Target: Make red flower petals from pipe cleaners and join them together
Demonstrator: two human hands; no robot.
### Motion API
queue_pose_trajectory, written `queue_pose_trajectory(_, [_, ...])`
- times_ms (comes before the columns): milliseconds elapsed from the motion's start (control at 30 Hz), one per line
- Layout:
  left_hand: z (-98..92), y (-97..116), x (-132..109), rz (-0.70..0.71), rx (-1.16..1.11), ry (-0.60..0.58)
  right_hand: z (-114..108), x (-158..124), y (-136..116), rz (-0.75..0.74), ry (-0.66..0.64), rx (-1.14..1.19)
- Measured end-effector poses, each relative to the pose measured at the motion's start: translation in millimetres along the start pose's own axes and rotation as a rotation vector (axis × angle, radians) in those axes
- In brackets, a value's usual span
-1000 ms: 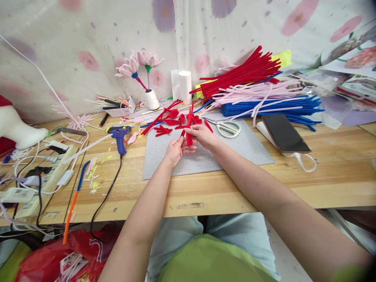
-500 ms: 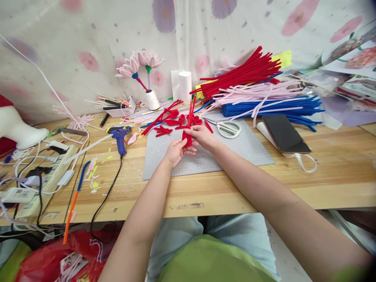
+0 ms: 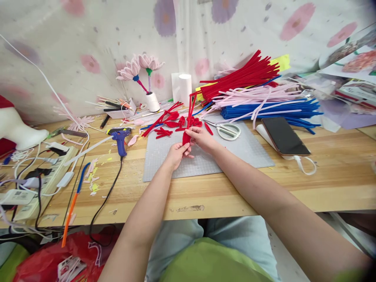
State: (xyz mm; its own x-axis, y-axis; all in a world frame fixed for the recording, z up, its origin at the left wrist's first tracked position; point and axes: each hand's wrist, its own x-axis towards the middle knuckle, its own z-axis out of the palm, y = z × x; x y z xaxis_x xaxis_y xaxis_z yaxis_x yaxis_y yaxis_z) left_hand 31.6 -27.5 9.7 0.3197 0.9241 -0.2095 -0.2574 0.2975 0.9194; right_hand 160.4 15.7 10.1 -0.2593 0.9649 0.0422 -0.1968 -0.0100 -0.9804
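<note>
Between my hands, above the grey cutting mat (image 3: 241,150), is a bunch of red pipe cleaners (image 3: 186,138) bent together, with loose ends pointing up and away. My left hand (image 3: 178,152) pinches its lower end. Higher up, the fingers and thumb of my right hand (image 3: 199,138) close on the same bunch. Just beyond lie red looped petal shapes (image 3: 172,116) and a few short red pieces (image 3: 163,132). Scissors with pale handles (image 3: 229,131) rest on the mat to the right of my hands.
Bundles of red (image 3: 241,78), pink and blue pipe cleaners (image 3: 270,109) lie at the back right, near a phone (image 3: 284,135). To the left are a blue glue gun (image 3: 120,141) and a power strip (image 3: 47,184) with tangled cables. Pink flowers stand in a white holder (image 3: 152,102).
The red bunch has turned slightly in my fingers and looks narrower. Both hands stay on it in nearly the same place. The view has shifted a little.
</note>
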Motion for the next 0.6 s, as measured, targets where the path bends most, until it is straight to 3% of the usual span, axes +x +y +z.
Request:
queue_pose_trajectory(200, [0.1, 2.0, -0.2, -0.088, 0.056, 0.014, -2.8, 2.7, 3.8, -0.053, 0.099, 0.046])
queue_pose_trajectory(400, [-1.8, 7.4, -1.1, -0.129, 0.076, 0.014, -1.5, 2.5, -0.1, 0.008, 0.077, 0.105])
queue_pose_trajectory(600, [-5.3, 13.3, -3.5, -0.124, 0.107, -0.059, -2.3, 4.4, -2.2, -0.040, 0.123, 0.215])
